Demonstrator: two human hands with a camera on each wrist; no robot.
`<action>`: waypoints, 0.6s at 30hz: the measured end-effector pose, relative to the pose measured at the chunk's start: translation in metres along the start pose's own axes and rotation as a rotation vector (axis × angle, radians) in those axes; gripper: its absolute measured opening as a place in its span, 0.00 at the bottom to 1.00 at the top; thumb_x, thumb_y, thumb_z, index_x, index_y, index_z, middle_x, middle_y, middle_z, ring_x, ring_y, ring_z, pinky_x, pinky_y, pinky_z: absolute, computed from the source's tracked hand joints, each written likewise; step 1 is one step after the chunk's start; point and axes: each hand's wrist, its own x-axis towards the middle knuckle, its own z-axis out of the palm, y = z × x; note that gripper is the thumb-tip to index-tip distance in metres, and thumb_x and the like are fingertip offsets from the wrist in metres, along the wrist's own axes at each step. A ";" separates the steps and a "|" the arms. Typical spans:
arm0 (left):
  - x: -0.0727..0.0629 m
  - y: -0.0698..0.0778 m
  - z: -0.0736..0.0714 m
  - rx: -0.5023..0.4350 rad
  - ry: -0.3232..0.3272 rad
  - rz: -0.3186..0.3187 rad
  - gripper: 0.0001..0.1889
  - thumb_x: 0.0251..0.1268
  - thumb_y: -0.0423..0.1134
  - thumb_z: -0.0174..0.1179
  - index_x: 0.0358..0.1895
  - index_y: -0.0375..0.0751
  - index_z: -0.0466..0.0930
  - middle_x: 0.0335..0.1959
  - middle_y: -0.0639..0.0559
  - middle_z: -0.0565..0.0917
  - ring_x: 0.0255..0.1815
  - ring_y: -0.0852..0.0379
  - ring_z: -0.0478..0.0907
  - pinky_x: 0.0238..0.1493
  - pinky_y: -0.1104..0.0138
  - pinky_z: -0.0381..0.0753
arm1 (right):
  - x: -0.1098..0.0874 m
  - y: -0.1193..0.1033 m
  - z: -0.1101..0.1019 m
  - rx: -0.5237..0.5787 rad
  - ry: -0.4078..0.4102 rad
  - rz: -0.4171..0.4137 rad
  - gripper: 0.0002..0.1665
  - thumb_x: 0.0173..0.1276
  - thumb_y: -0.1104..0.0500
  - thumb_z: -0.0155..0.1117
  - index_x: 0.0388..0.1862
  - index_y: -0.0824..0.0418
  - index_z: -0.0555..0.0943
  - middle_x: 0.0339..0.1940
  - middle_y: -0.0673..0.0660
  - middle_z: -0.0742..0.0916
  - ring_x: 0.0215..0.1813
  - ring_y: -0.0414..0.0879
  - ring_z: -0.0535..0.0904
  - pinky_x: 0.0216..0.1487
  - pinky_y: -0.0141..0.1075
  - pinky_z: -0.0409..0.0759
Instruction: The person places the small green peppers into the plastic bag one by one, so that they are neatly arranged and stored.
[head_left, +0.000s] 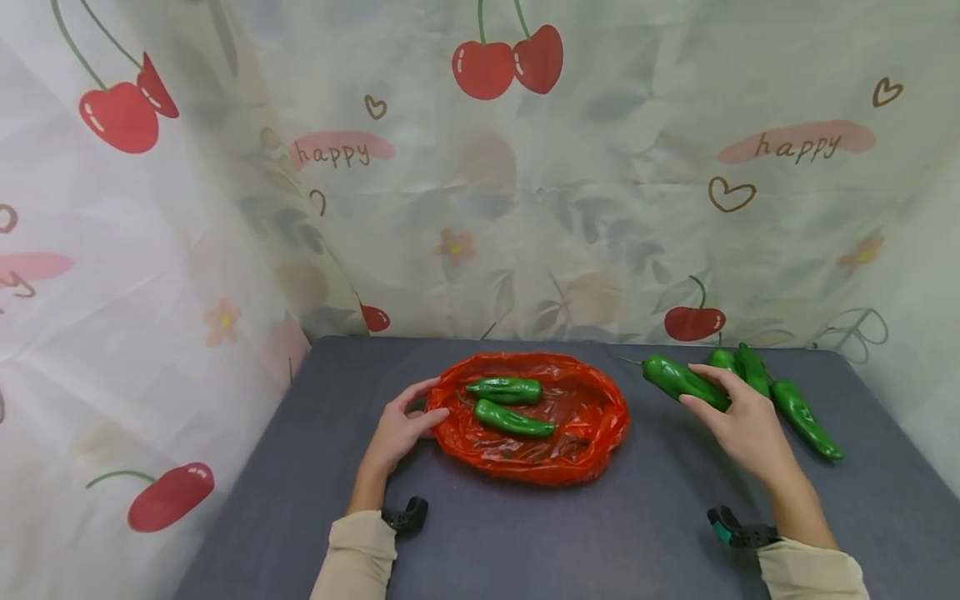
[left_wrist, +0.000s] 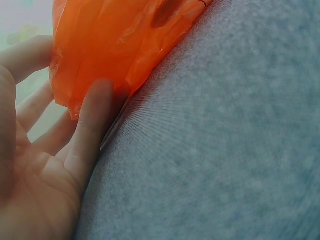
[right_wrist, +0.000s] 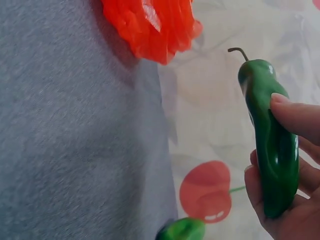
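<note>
- Head view: your left hand (head_left: 397,432) is at the left side of a red, crinkled, thin plastic bag (head_left: 517,473) with an open, rounded mouth; your grip there is clamped on the bag's rim, between thumb and fingers.
- The bag stands on the dark grey, cloth-covered counter (head_left: 600,533), a little left of its middle and nearer the far edge than the near one.
- Inside the bag lie two glossy green long peppers, one (head_left: 504,390) toward the counter's far edge and the other (head_left: 513,419) just beside it on the near side.
- Your right hand (head_left: 750,429) has its grip clamped on a glossy, dark green long pepper with a thin stem (head_left: 675,377); you hold it above the counter, between the bag and the far right corner, apart from the bag. The right wrist view shows your thumb on one side of it and your fingers round the other.
- Three more green peppers lie near that far right corner: one (head_left: 722,359) partly hidden behind your right hand, one (head_left: 752,370) close to it, and one (head_left: 806,419) slanting toward the right edge.
- A pale cloth printed with red cherries (head_left: 525,208) hangs beyond the counter's far edge.
</note>
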 end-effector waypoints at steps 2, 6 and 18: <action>0.000 0.000 0.000 0.000 -0.001 0.001 0.30 0.64 0.46 0.72 0.70 0.57 0.75 0.71 0.46 0.74 0.37 0.58 0.87 0.38 0.66 0.88 | 0.004 -0.004 0.000 0.002 -0.006 -0.015 0.31 0.71 0.50 0.70 0.69 0.58 0.77 0.59 0.64 0.85 0.44 0.15 0.67 0.39 0.20 0.72; 0.000 0.001 -0.001 -0.002 -0.008 -0.004 0.31 0.64 0.46 0.71 0.70 0.56 0.74 0.72 0.45 0.73 0.38 0.58 0.87 0.39 0.66 0.88 | 0.011 -0.014 0.000 -0.001 -0.013 -0.040 0.30 0.70 0.50 0.71 0.68 0.57 0.78 0.58 0.63 0.86 0.44 0.21 0.71 0.39 0.21 0.73; -0.001 0.001 -0.001 -0.014 -0.014 0.004 0.30 0.65 0.46 0.71 0.69 0.57 0.75 0.71 0.46 0.74 0.38 0.57 0.87 0.38 0.65 0.89 | 0.033 -0.041 -0.004 0.018 -0.049 -0.123 0.29 0.70 0.52 0.71 0.67 0.57 0.78 0.58 0.59 0.86 0.47 0.37 0.77 0.42 0.22 0.74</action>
